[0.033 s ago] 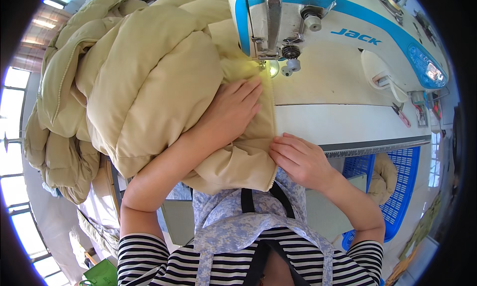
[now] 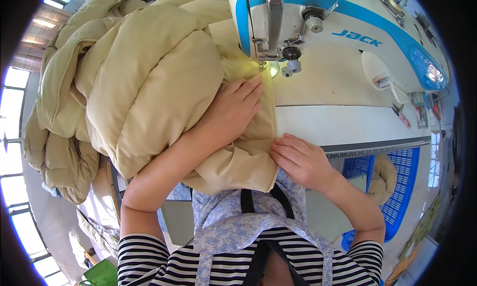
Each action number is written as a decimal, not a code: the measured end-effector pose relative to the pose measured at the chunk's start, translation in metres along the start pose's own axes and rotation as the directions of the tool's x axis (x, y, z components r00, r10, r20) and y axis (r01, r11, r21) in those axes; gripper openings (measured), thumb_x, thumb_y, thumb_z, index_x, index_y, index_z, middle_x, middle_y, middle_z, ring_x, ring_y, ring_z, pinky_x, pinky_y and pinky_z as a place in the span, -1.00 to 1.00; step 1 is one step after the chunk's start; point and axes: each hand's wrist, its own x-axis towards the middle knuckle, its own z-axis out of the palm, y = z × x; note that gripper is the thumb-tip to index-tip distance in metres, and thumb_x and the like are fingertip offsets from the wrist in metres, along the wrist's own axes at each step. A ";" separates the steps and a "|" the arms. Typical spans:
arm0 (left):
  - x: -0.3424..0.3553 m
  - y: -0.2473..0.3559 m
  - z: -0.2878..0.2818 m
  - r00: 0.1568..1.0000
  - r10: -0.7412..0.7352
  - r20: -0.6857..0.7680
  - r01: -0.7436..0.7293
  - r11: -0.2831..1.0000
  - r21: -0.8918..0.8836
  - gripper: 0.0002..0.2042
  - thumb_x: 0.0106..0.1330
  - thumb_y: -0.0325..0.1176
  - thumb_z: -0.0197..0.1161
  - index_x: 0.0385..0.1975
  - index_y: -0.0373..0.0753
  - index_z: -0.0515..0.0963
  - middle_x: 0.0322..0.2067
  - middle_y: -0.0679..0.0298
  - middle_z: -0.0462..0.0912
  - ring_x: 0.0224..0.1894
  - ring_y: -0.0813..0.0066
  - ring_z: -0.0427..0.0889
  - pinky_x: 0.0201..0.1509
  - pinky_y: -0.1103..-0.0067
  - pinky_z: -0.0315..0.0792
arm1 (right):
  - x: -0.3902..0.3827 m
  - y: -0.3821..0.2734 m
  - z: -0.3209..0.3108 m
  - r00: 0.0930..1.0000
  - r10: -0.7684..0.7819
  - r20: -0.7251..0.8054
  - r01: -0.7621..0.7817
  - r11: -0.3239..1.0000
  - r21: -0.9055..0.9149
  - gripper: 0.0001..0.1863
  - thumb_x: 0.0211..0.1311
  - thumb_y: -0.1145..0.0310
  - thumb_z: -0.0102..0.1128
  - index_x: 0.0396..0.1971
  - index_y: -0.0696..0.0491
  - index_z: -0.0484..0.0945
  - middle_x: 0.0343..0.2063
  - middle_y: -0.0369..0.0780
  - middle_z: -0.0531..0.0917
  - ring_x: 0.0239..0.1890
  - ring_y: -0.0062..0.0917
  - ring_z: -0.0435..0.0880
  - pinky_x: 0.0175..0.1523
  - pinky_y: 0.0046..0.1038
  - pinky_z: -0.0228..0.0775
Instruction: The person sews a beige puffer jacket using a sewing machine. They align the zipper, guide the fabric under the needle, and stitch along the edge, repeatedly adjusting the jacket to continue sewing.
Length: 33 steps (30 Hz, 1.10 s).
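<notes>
Jacket [image 2: 154,82] lay on the bench [image 2: 348,119], its zip [image 2: 273,107] running to the presser foot [image 2: 263,67]. Left hand [image 2: 237,104] flat on the cloth, grip pinching nothing; right hand [image 2: 302,160], grip narrow, held the zip edge. Judged part-way: near length seemed unfed; stitching done could not be made out.

Beige puffer garment [image 2: 154,82], quilted and glossy, reads as unfinished or finished: can't tell. Bulk heaped in puffy folds from 9 to 12 o'clock of view centre. Flatter panel toward 1 o'clock, lit yellowish at top. Toothed zipper edge [image 2: 273,107] runs near-straight, 1 to 5 o'clock; fabric rumpled at 5-6. Second zipper strip [image 2: 61,87] curves down near 10.
</notes>
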 end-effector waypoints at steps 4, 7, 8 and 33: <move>0.007 -0.003 0.005 1.000 0.010 -0.009 -0.009 0.999 0.039 -0.64 0.37 -0.39 0.24 0.12 -0.36 0.55 0.23 0.19 0.53 0.01 0.11 0.50 0.13 0.35 0.46 | 0.000 0.004 -0.006 0.997 -0.027 0.076 0.028 1.000 -0.008 -0.77 0.02 0.44 0.24 -0.27 0.15 0.65 -0.17 -0.21 0.66 0.08 -0.40 0.64 0.28 -0.31 0.56; 0.006 -0.005 0.008 1.000 -0.001 -0.016 0.002 1.000 0.021 -0.66 0.35 -0.40 0.25 0.09 -0.36 0.56 0.22 0.19 0.54 -0.02 0.11 0.49 0.12 0.35 0.47 | 0.001 0.006 -0.008 0.994 -0.042 0.106 0.043 0.999 -0.011 -0.77 0.01 0.42 0.24 -0.28 0.13 0.65 -0.17 -0.24 0.66 0.08 -0.43 0.65 0.27 -0.31 0.54; 0.005 -0.006 0.008 0.999 -0.005 -0.032 0.005 1.000 0.001 -0.66 0.35 -0.40 0.25 0.08 -0.37 0.56 0.21 0.19 0.54 -0.02 0.10 0.49 0.11 0.35 0.47 | 0.001 0.006 -0.008 0.993 -0.051 0.104 0.052 0.999 -0.014 -0.77 0.01 0.42 0.24 -0.28 0.12 0.65 -0.17 -0.25 0.66 0.08 -0.43 0.65 0.27 -0.32 0.54; 0.016 -0.027 -0.001 0.989 0.082 0.126 -0.102 0.982 0.159 -0.56 0.34 -0.33 0.27 0.22 -0.25 0.51 0.24 0.17 0.54 0.30 0.15 0.44 0.42 0.30 0.31 | 0.023 0.029 0.007 1.000 -0.006 0.017 0.007 0.997 -0.076 -0.78 0.01 0.41 0.30 -0.30 0.13 0.64 -0.20 -0.24 0.66 -0.02 -0.45 0.70 0.12 -0.38 0.55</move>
